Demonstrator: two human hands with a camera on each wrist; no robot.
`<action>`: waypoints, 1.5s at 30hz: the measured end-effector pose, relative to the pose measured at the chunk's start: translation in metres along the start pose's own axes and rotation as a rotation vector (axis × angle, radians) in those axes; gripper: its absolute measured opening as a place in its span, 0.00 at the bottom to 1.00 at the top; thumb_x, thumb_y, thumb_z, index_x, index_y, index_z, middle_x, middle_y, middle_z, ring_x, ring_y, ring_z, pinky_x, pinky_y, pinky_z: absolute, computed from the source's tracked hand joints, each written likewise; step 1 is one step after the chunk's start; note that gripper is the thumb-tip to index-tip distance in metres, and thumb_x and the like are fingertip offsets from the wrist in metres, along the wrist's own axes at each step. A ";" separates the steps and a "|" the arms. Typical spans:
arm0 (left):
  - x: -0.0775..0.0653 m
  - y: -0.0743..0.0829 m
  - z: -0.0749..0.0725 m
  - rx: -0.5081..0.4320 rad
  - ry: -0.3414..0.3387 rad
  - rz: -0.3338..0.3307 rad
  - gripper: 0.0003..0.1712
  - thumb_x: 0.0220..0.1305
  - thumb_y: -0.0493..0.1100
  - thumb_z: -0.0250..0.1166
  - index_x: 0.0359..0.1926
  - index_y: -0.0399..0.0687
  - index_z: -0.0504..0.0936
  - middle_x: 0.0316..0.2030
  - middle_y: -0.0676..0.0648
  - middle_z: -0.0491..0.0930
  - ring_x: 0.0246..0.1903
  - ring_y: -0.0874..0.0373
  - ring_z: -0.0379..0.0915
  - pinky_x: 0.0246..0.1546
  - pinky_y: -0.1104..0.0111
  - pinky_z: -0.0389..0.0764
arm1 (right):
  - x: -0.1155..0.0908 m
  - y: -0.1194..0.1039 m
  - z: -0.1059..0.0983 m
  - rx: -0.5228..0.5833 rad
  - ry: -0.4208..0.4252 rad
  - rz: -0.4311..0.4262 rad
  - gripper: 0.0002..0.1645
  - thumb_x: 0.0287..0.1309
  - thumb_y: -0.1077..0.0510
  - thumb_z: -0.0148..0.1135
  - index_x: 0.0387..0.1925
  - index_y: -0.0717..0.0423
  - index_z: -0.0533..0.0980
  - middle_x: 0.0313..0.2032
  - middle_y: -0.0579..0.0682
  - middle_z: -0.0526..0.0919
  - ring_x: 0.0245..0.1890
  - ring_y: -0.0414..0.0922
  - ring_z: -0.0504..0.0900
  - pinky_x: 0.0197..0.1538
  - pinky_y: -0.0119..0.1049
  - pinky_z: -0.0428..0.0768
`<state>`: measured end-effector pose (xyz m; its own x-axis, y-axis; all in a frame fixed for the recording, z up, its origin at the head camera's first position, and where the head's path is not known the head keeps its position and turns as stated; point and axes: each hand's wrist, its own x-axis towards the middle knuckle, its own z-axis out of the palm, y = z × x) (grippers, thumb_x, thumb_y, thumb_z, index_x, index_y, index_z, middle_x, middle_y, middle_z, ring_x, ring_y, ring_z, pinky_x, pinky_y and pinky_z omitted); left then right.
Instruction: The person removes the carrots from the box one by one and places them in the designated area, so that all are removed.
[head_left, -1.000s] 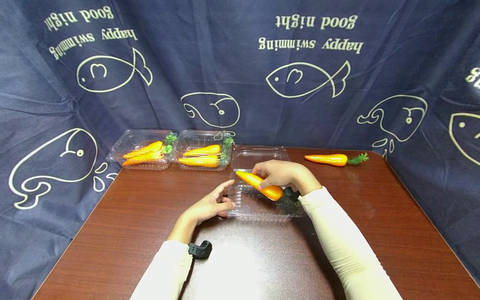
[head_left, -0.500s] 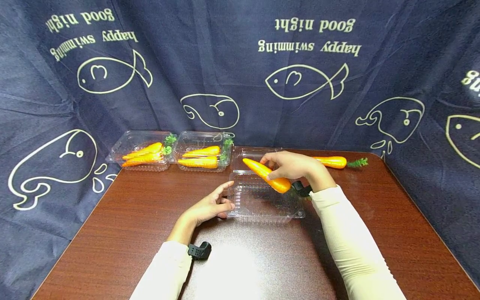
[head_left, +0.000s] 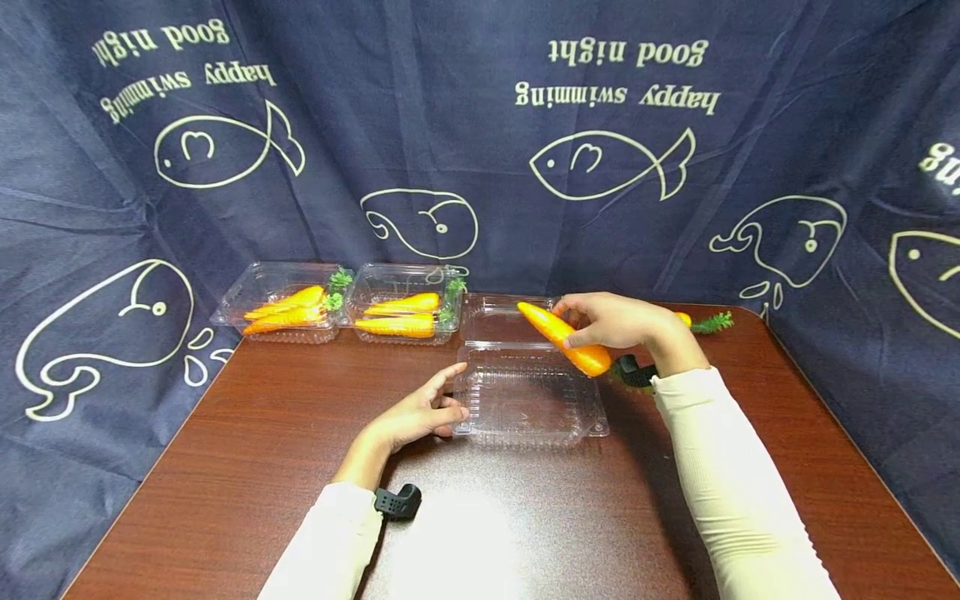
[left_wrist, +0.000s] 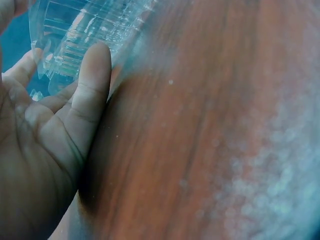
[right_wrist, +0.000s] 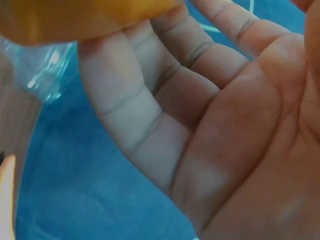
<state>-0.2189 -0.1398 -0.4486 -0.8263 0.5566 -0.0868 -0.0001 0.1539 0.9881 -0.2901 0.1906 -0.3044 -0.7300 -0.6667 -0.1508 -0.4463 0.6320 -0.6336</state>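
My right hand (head_left: 618, 321) grips an orange carrot (head_left: 564, 340) with thumb and fingers, above the right part of an open clear plastic clamshell container (head_left: 525, 437). The carrot slants, its tip pointing up to the left. Its thick end (right_wrist: 75, 20) shows at the top of the right wrist view. My left hand (head_left: 416, 412) touches the container's left side, index finger extended and thumb (left_wrist: 92, 75) at the near corner. No carrot lies inside this container. Another carrot (head_left: 708, 323) lies on the table behind my right hand, mostly hidden except for its green top.
Two lidded clear containers, one at far left (head_left: 288, 333) and one beside it (head_left: 401, 335), hold carrots with green tops. They stand along the back of the brown wooden table (head_left: 247, 467). A dark blue printed cloth (head_left: 480, 125) hangs behind and at the sides.
My right hand has moved up and to the right with the carrot, from over the container's middle toward its right side. The left hand has stayed at the container's left side.
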 end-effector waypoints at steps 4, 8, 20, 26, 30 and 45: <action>0.000 0.000 0.000 0.002 0.004 0.001 0.47 0.67 0.41 0.63 0.79 0.56 0.46 0.49 0.37 0.80 0.52 0.50 0.75 0.43 0.58 0.81 | -0.004 0.013 -0.005 0.021 -0.010 0.043 0.22 0.60 0.64 0.65 0.55 0.64 0.72 0.40 0.55 0.81 0.37 0.49 0.80 0.40 0.40 0.80; 0.000 0.000 0.000 0.001 0.003 -0.001 0.47 0.67 0.41 0.63 0.79 0.56 0.45 0.49 0.37 0.80 0.52 0.50 0.76 0.43 0.58 0.81 | -0.008 0.027 -0.008 0.046 -0.019 0.076 0.23 0.59 0.65 0.65 0.54 0.66 0.71 0.39 0.57 0.81 0.36 0.49 0.80 0.40 0.40 0.80; 0.000 0.002 -0.001 0.004 0.004 -0.012 0.47 0.68 0.43 0.63 0.79 0.57 0.46 0.58 0.34 0.73 0.53 0.50 0.74 0.43 0.58 0.81 | -0.020 0.060 -0.012 0.044 -0.062 0.135 0.20 0.59 0.66 0.65 0.51 0.70 0.70 0.36 0.55 0.80 0.35 0.47 0.79 0.38 0.38 0.78; 0.000 0.001 -0.001 0.008 0.004 -0.017 0.46 0.68 0.43 0.63 0.79 0.58 0.46 0.55 0.35 0.76 0.53 0.50 0.75 0.43 0.58 0.81 | -0.026 0.075 -0.013 0.023 -0.077 0.153 0.22 0.57 0.67 0.66 0.51 0.71 0.69 0.38 0.56 0.79 0.39 0.48 0.77 0.41 0.38 0.76; 0.000 0.000 -0.001 0.005 0.007 -0.019 0.46 0.67 0.43 0.63 0.79 0.58 0.46 0.54 0.36 0.76 0.52 0.50 0.75 0.42 0.58 0.81 | -0.030 0.083 -0.014 0.025 -0.076 0.181 0.24 0.58 0.66 0.66 0.53 0.71 0.69 0.42 0.58 0.79 0.43 0.50 0.76 0.43 0.38 0.76; -0.002 0.002 -0.002 0.017 0.008 -0.025 0.47 0.68 0.45 0.64 0.79 0.59 0.46 0.56 0.35 0.75 0.52 0.49 0.76 0.40 0.60 0.81 | -0.046 0.112 -0.015 0.371 -0.060 0.373 0.30 0.55 0.72 0.61 0.59 0.71 0.64 0.47 0.58 0.73 0.43 0.48 0.72 0.44 0.39 0.76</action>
<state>-0.2186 -0.1418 -0.4467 -0.8308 0.5456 -0.1098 -0.0111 0.1810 0.9834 -0.3142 0.2984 -0.3573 -0.7686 -0.4511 -0.4536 0.0593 0.6558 -0.7526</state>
